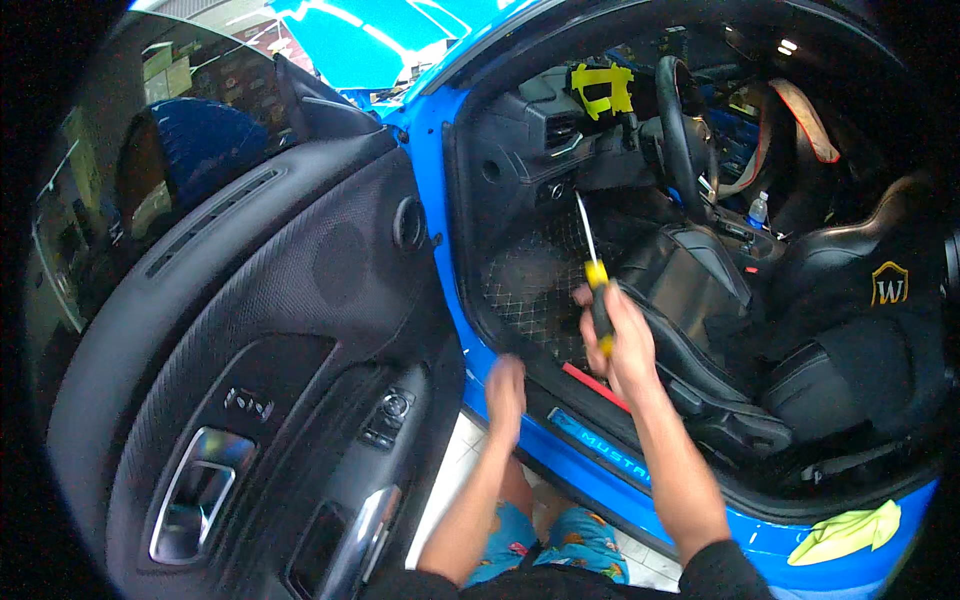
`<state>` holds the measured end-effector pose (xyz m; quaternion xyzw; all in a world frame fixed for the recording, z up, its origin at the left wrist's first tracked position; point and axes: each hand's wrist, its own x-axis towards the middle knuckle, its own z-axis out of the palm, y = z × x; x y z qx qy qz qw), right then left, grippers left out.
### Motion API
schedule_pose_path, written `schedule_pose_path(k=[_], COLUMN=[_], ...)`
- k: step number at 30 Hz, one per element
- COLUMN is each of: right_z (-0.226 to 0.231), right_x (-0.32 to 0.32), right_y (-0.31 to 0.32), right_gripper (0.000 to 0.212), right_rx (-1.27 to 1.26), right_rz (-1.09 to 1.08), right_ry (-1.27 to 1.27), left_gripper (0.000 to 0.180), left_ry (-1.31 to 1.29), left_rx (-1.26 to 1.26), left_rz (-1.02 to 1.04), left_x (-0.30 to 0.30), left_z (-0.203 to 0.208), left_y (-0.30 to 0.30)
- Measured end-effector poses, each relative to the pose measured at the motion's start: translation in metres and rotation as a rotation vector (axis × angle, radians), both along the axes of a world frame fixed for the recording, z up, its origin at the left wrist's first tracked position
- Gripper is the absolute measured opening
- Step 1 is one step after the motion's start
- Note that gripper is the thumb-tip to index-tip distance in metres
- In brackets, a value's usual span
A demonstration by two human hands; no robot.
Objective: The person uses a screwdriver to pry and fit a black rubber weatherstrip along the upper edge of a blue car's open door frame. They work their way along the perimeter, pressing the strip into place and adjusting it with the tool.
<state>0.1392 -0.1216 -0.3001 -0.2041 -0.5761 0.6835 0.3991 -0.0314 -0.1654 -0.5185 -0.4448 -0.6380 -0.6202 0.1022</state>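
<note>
My right hand point(629, 345) is closed around the yellow-and-black handle of a screwdriver point(597, 285). Its bare metal shaft points forward and up, and the tip appears in front of the lower dashboard point(540, 165), near a round knob point(557, 190). I cannot tell whether the tip touches anything. Over the blue door sill point(480, 372) is my left hand point(506, 398), blurred, its fingers not clear enough to read. A flat red strip point(592, 386) lies along the sill's inner edge, partly behind my right wrist.
The open door point(290, 290) stands at the left. Inside are the steering wheel point(678, 140), a black seat point(790, 350) and a quilted floor mat point(530, 275). Yellow tape point(603, 92) marks the dash. A water bottle point(757, 210) stands on the console; a yellow-green cloth point(846, 533) hangs over the rear sill.
</note>
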Motion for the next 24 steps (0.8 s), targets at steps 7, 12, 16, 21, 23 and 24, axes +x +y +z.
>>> schedule_pose_path(k=[7, 12, 16, 21, 23, 24], right_z=[0.094, 0.108, 0.103, 0.106, 0.105, 0.104], right_x=[-0.185, -0.239, -0.245, -0.239, -0.237, -0.235], right_y=[0.049, 0.059, 0.063, 0.067, 0.07, 0.072], right_gripper=[0.039, 0.038, 0.038, 0.038, 0.038, 0.038], right_rx=[0.194, 0.187, 0.143, 0.188, 0.178, 0.18], right_rz=[-0.022, -0.143, -0.159, -0.17, -0.173, -0.175], right_ry=[0.143, 0.17, 0.224, 0.24, 0.22, 0.205], left_gripper=[0.028, 0.031, 0.03, 0.027, 0.027, 0.027], left_ry=[-0.812, -0.931, -0.606, -1.259, -1.263, -1.244], left_rx=[-0.523, -0.54, -0.518, -0.475, -0.462, -0.485], left_rz=[-0.389, -0.405, -0.332, -0.342, -0.308, -0.326], left_x=[0.075, 0.052, 0.034, 0.025, 0.025, 0.023], left_z=[-0.128, -0.136, -0.149, -0.158, -0.168, -0.163], left_y=[-0.201, -0.21, -0.213, -0.216, -0.218, -0.217])
